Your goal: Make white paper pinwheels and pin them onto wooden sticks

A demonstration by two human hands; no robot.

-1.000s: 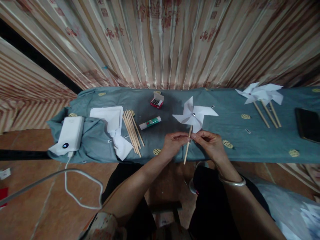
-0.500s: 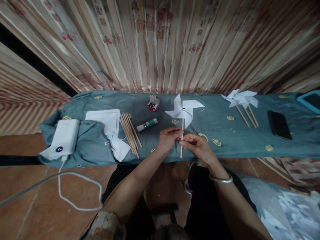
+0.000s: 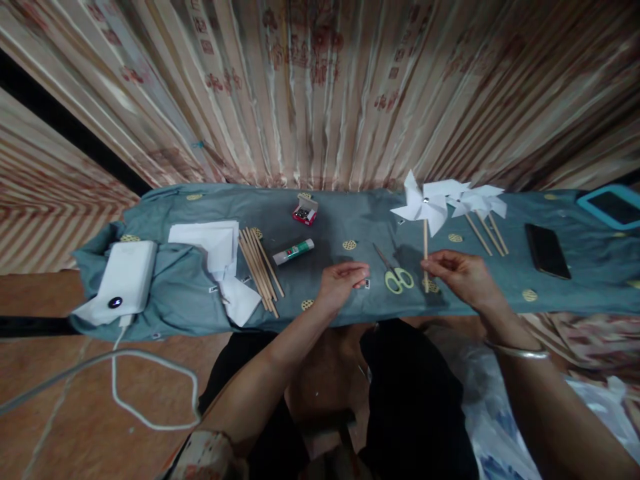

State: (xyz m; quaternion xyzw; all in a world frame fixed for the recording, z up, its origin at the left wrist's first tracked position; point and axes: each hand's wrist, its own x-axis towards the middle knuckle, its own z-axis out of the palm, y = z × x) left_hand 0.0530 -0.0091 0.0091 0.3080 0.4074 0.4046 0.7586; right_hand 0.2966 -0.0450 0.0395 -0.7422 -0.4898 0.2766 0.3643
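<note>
My right hand [image 3: 460,275] pinches the wooden stick of a white paper pinwheel [image 3: 423,205] and holds it upright, right of centre above the table. The pinwheel's blades stand close beside a small group of finished white pinwheels [image 3: 479,200] that lie on the cloth. My left hand [image 3: 343,280] hovers just over the front of the table with the fingers loosely curled and nothing in them. Yellow-handled scissors [image 3: 397,275] lie between my two hands.
A blue-grey cloth [image 3: 350,230] covers the long table. On it lie a bundle of wooden sticks [image 3: 260,265], white paper squares [image 3: 213,243], a glue stick [image 3: 295,251], a small red box of pins [image 3: 304,210], a white power bank [image 3: 125,273], a black phone [image 3: 546,251] and a tablet [image 3: 613,205].
My left hand has let go of the stick. My right hand has carried the pinwheel to the right, next to the finished pinwheels. The scissors now show on the cloth.
</note>
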